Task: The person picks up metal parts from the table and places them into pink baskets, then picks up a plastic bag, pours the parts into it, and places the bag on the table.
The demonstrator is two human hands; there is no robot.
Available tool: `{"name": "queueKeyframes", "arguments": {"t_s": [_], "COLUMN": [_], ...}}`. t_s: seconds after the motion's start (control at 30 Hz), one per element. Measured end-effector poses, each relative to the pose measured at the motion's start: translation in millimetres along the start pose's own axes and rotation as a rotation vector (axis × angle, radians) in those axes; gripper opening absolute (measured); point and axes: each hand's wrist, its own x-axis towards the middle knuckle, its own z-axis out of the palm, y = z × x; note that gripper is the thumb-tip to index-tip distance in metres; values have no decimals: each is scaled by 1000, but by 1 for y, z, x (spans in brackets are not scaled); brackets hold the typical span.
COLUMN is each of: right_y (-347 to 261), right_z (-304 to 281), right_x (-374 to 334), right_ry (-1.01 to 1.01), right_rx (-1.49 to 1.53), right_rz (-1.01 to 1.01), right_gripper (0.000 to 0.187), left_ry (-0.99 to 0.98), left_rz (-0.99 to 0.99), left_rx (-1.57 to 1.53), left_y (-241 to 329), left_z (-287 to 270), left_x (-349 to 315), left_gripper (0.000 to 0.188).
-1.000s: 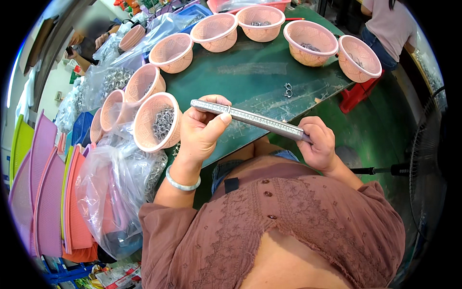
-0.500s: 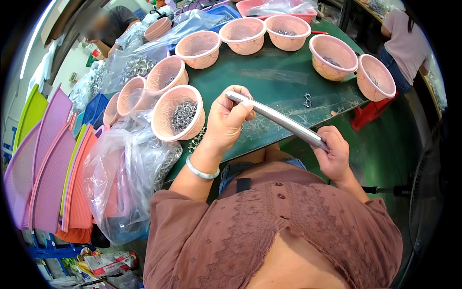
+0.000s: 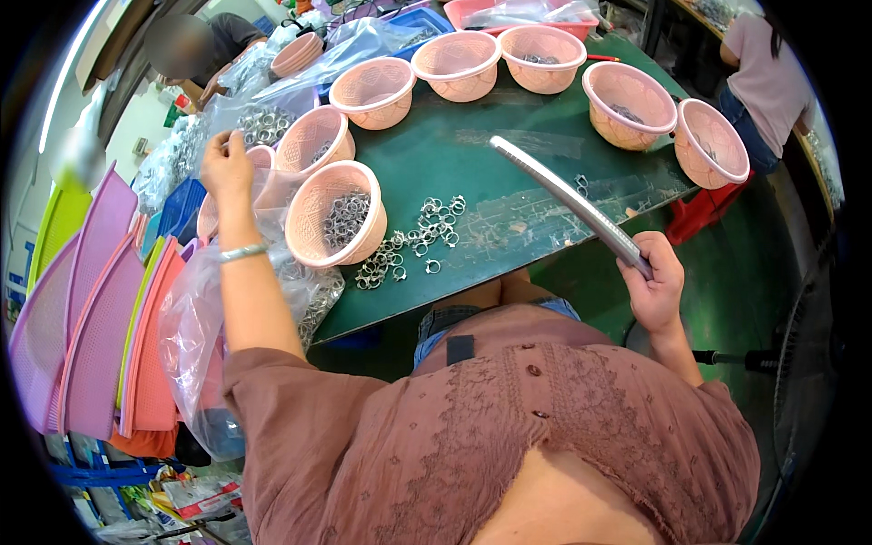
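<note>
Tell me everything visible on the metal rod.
The metal rod is long, slim, straight-looking and grey, with a bright, pale strip along its upper face and a darker side. It looks smooth and hard; fine markings can't be made out. The right hand grips its near end. It slants toward the upper left, its far end free above the green table. The left hand is well away from it. No ring shows on it.

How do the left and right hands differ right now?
The right hand grips the rod by one end; whether the left hand holds anything is hidden.
The left hand reaches out past the near bowl; the right hand is closer to the body.
The left wrist wears a pale bracelet; the right wrist is bare.
Both have curled fingers.
</note>
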Motion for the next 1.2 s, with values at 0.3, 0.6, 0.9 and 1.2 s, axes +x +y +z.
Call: {"name": "queueKeyframes", "arguments": {"t_s": [0.3, 0.6, 0.9, 1.2], "right_y": [17, 27, 39, 45], "right_z": [-9, -18, -27, -22], "right_x": [-4, -17, -26, -32], "right_ry": [139, 230, 245, 103], "right_rx": [-11, 51, 0, -25], "right_rz": [85, 186, 183, 239], "right_gripper": [14, 14, 15, 16], "left_ry": [-339, -1080, -1065, -1235], "left_rz": [377, 617, 674, -582], "left_rx": [375, -336, -403, -1532], "left_y": [93, 239, 236, 193], "left_z": [44, 138, 166, 155], "left_x": [-21, -212, -241, -216], "left_gripper": [42, 39, 15, 9]}}
